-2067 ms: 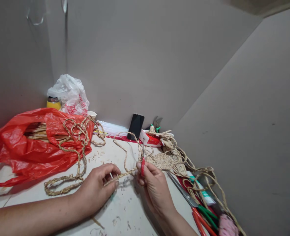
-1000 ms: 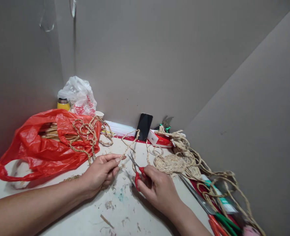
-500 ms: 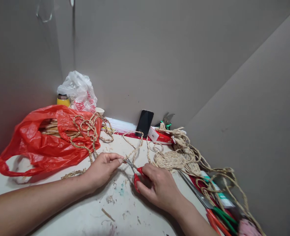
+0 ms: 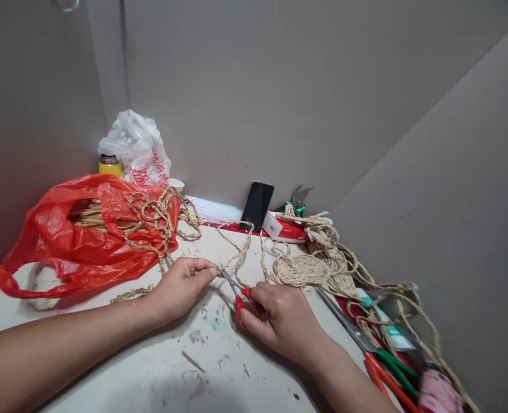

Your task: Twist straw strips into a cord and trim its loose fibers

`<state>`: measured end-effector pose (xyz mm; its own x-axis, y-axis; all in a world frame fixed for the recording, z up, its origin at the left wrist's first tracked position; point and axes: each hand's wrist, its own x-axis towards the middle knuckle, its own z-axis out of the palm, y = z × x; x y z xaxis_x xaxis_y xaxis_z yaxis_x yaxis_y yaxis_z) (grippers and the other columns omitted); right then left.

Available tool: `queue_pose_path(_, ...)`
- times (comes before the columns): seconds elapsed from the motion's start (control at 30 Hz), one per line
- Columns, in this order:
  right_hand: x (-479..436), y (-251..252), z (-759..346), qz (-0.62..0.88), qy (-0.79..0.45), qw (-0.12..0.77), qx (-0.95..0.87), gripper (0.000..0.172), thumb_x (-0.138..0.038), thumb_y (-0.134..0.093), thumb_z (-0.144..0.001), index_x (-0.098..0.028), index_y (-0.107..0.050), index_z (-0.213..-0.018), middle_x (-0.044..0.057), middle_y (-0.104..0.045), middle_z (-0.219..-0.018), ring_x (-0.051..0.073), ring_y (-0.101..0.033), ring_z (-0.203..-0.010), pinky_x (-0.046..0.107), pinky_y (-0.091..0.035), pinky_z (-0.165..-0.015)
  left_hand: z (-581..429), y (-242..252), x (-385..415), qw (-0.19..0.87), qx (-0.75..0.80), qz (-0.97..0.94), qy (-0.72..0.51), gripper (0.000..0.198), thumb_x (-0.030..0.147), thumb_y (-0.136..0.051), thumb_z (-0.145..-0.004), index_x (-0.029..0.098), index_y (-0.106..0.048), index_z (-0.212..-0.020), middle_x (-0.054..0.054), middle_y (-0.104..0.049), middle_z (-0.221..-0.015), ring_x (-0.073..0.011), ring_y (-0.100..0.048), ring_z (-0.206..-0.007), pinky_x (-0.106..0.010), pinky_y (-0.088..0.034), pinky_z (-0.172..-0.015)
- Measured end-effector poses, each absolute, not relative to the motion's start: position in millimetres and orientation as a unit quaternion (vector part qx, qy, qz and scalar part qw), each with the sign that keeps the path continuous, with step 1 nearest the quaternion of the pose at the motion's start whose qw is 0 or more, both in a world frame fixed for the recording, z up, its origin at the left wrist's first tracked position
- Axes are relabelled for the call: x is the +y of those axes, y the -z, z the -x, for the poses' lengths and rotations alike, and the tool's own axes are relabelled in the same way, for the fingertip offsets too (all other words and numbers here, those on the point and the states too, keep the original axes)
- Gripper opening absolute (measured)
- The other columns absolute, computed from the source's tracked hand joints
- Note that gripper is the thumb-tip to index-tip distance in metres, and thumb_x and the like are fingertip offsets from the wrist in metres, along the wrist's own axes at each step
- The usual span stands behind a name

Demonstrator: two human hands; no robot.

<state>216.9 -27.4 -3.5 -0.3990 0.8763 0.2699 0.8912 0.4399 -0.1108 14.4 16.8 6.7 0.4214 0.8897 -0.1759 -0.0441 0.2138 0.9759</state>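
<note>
My left hand (image 4: 189,282) pinches the end of a braided straw cord (image 4: 240,252) between thumb and fingers. The cord loops away over the white tabletop behind it. My right hand (image 4: 282,315) is wrapped around the red handles of small scissors (image 4: 233,284). Their blades meet the cord right at my left fingertips and look nearly closed. A flat coiled oval of straw cord (image 4: 301,269) lies just beyond my right hand.
A red plastic bag (image 4: 85,252) with straw strips stands at left, loose braid on it. A phone (image 4: 257,205) leans against the wall. On the right lie a red box (image 4: 290,230), more cord (image 4: 365,275) and large shears (image 4: 357,332). Scraps (image 4: 192,361) dot the tabletop (image 4: 159,367).
The scissor blades have come closer together at the cord end. Both hands stay in nearly the same place; the whole view has shifted slightly.
</note>
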Motion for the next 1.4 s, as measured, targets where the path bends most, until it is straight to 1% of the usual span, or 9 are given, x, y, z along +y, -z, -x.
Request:
queue_pose_path(0.13,-27,5,-216,0.523,0.017,0.157,-0.837,0.026,-0.028,-0.051,-0.078,-0.018,-0.047,-0.055,-0.003,-0.049,-0.052,0.008,-0.035,-0.046,0.025,-0.021,-0.051,-14,-8,16,0.658,0.419,-0.52,-0.347,0.023,0.034,-0.059,-0.077,0.013,-0.063,-0.073,0.01,-0.033,-0.038,-0.0043,-0.02,-0.036,-0.02,-0.016,-0.042)
queue_pose_path(0.27,-27,6,-215,0.519,0.014,0.166,-0.839,0.027,-0.028,-0.051,-0.079,-0.018,-0.045,-0.054,-0.003,-0.047,-0.051,0.008,-0.035,-0.045,0.025,-0.021,-0.05,-14,-7,17,0.655,0.422,-0.519,-0.352,0.022,0.035,-0.059,-0.077,0.013,-0.062,-0.072,0.01,-0.032,-0.038,-0.0045,-0.02,-0.036,-0.021,-0.017,-0.042)
queue_pose_path(0.47,-25,8,-216,0.512,0.007,0.151,-0.846,0.029,-0.029,-0.05,-0.082,-0.018,-0.046,-0.055,-0.003,-0.049,-0.052,0.008,-0.037,-0.047,0.026,-0.021,-0.051,-14,-2,19,0.661,0.417,-0.51,-0.36,0.023,0.036,-0.059,-0.078,0.013,-0.06,-0.07,0.011,-0.031,-0.038,-0.0042,-0.018,-0.036,-0.021,-0.016,-0.042)
queue_pose_path(0.6,-26,7,-217,0.513,0.008,0.148,-0.846,0.031,-0.031,-0.05,-0.082,-0.018,-0.045,-0.054,-0.003,-0.048,-0.052,0.008,-0.035,-0.047,0.026,-0.02,-0.051,-15,0,19,0.664,0.418,-0.503,-0.362,0.023,0.036,-0.059,-0.077,0.014,-0.059,-0.069,0.011,-0.031,-0.039,-0.004,-0.018,-0.036,-0.021,-0.014,-0.041)
queue_pose_path(0.73,-26,6,-216,0.516,-0.002,0.156,-0.842,0.031,-0.03,-0.05,-0.081,-0.018,-0.043,-0.053,-0.003,-0.047,-0.051,0.008,-0.034,-0.046,0.026,-0.02,-0.051,-15,0,20,0.664,0.416,-0.502,-0.367,0.023,0.036,-0.059,-0.077,0.014,-0.059,-0.068,0.011,-0.03,-0.039,-0.0039,-0.017,-0.036,-0.021,-0.015,-0.041)
queue_pose_path(0.87,-27,7,-213,0.527,-0.025,0.163,-0.834,0.028,-0.027,-0.05,-0.08,-0.018,-0.043,-0.054,-0.003,-0.049,-0.052,0.008,-0.035,-0.047,0.025,-0.021,-0.051,-15,0,19,0.655,0.42,-0.512,-0.365,0.023,0.035,-0.06,-0.076,0.013,-0.061,-0.071,0.01,-0.034,-0.04,-0.0042,-0.021,-0.037,-0.02,-0.019,-0.043)
queue_pose_path(0.97,-28,8,-210,0.541,-0.03,0.169,-0.824,0.026,-0.027,-0.052,-0.076,-0.018,-0.043,-0.054,-0.004,-0.049,-0.051,0.008,-0.034,-0.046,0.024,-0.021,-0.051,-15,1,18,0.659,0.409,-0.517,-0.362,0.022,0.034,-0.061,-0.075,0.013,-0.06,-0.068,0.008,-0.04,-0.042,-0.0043,-0.025,-0.038,-0.02,-0.02,-0.043)
queue_pose_path(1.17,-28,7,-210,0.535,-0.039,0.177,-0.825,0.028,-0.026,-0.051,-0.076,-0.018,-0.04,-0.052,-0.004,-0.047,-0.049,0.008,-0.033,-0.045,0.024,-0.021,-0.05,-15,3,17,0.657,0.424,-0.514,-0.353,0.02,0.032,-0.059,-0.076,0.014,-0.058,-0.067,0.01,-0.035,-0.038,-0.0038,-0.022,-0.035,-0.021,-0.015,-0.041)
queue_pose_path(1.4,-26,8,-212,0.526,-0.064,0.188,-0.827,0.029,-0.025,-0.048,-0.079,-0.018,-0.041,-0.052,-0.003,-0.046,-0.05,0.008,-0.035,-0.047,0.025,-0.022,-0.05,-16,-1,18,0.658,0.435,-0.505,-0.351,0.026,0.038,-0.063,-0.073,0.012,-0.062,-0.073,0.011,-0.033,-0.037,-0.0035,-0.021,-0.034,-0.021,-0.011,-0.04)
